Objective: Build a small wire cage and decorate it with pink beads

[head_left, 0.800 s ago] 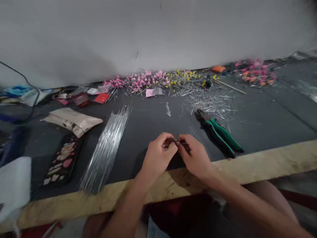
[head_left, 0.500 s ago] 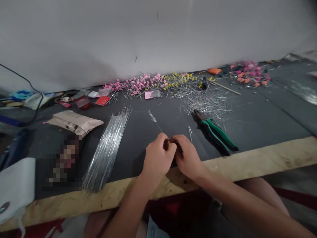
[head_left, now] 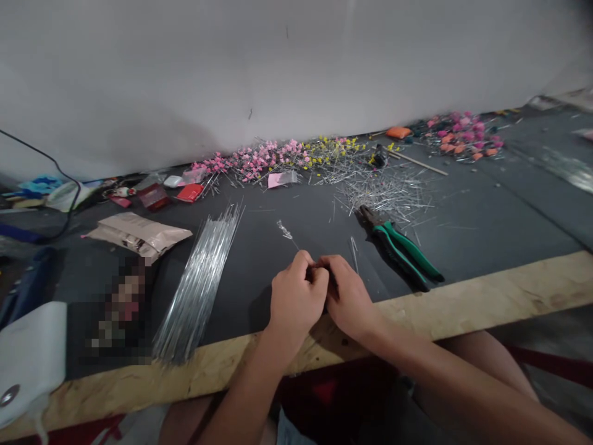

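Near the table's front edge my left hand point(head_left: 299, 293) is closed around a thin wire point(head_left: 295, 243) that runs up and away from the fingers to a twisted, clear-looking tip point(head_left: 284, 230). Close against it, my right hand point(head_left: 346, 296) is closed too, its fingertips meeting the left ones; whatever it pinches is hidden by the fingers. A bundle of straight silver wires point(head_left: 199, 284) lies left of my hands. To the right rest green-handled pliers point(head_left: 407, 250), and a couple of short wire pieces point(head_left: 354, 254) lie between them and my hands.
Pink-tipped wires point(head_left: 264, 159), yellow-tipped wires point(head_left: 333, 151) and loose silver pieces point(head_left: 389, 191) are heaped along the wall. Pink and orange pieces point(head_left: 467, 136) lie back right. A beige packet point(head_left: 139, 232) and a white device point(head_left: 34, 358) are at left. Wood point(head_left: 486, 290) edges the table.
The view has shifted slightly. Less of the wire shows between my left fingers and the twisted tip. Both hands stay closed and together in nearly the same place.
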Available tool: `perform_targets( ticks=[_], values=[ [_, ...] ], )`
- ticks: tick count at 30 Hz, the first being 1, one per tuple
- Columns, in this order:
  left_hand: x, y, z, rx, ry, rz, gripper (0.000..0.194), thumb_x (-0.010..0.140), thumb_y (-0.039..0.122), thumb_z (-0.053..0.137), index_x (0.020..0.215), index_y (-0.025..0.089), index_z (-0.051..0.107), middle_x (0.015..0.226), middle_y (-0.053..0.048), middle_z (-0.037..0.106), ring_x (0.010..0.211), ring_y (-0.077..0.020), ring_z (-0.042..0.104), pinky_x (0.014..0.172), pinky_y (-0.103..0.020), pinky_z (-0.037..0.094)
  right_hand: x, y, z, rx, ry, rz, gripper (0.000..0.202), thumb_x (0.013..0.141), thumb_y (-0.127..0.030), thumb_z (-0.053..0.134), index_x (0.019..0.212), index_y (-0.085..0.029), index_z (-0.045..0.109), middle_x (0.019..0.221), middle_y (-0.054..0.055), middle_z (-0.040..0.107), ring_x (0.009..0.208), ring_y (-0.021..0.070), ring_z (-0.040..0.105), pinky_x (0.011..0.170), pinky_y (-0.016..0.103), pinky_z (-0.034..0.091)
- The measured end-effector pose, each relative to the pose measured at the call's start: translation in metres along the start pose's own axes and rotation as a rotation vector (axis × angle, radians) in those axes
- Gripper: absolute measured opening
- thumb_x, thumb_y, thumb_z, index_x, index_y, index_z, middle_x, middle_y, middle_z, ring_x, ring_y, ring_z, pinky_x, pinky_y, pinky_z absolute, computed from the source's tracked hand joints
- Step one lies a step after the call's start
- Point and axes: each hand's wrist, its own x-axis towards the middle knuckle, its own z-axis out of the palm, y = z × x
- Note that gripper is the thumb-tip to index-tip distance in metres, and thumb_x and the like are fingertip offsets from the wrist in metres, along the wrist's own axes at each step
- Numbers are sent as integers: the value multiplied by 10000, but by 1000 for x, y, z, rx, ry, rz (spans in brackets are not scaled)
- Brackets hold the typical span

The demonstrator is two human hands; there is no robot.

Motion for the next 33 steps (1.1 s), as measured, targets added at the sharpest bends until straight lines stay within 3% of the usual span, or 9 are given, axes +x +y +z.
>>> perform_targets(
  ticks=[10,16,20,23,27,33],
  values=[
    [3,2,-6,-111,-44,-68,49,756,234,468,729,239,509,636,44,598,562,-129,521,516,-240,344,2,3,-2,-1,-6,11,254,778,-51,386,983,-174,469,933,86,571,876,199,534,743,342,449],
    [9,-2,-11,-290,-133,-39,84,773,233,488,782,226,571,732,24,644,639,-124,582,566,-235,416,5,2,-6,52,35,90,164,855,-156,395,958,-177,520,904,77,608,833,182,571,734,324,457],
    [16,-8,-13,-433,-103,-99,103,780,271,518,805,201,590,774,-6,663,709,-141,621,653,-264,477,12,1,-24,131,13,122,217,862,-245,455,1056,-203,543,993,61,626,896,165,585,769,296,466],
    [20,-12,-15,-647,-102,-183,117,779,277,532,806,172,576,793,-35,673,746,-158,642,677,-288,521,20,10,-46,42,72,214,239,835,-298,500,1040,-196,568,976,67,624,860,174,591,744,308,472],
    [22,-13,-19,-805,-122,-274,114,772,250,544,824,151,568,783,-47,667,740,-168,646,628,-298,550,30,32,-63,-106,-33,292,339,763,-287,583,1084,-182,553,965,70,614,748,165,583,670,311,478],
    [19,-13,-25,-927,-189,-305,173,771,269,574,873,130,572,799,-72,661,755,-180,644,585,-283,554,40,42,-53,-263,-163,208,314,734,-185,595,1048,-174,592,834,50,643,722,173,580,651,305,446]
  ],
)
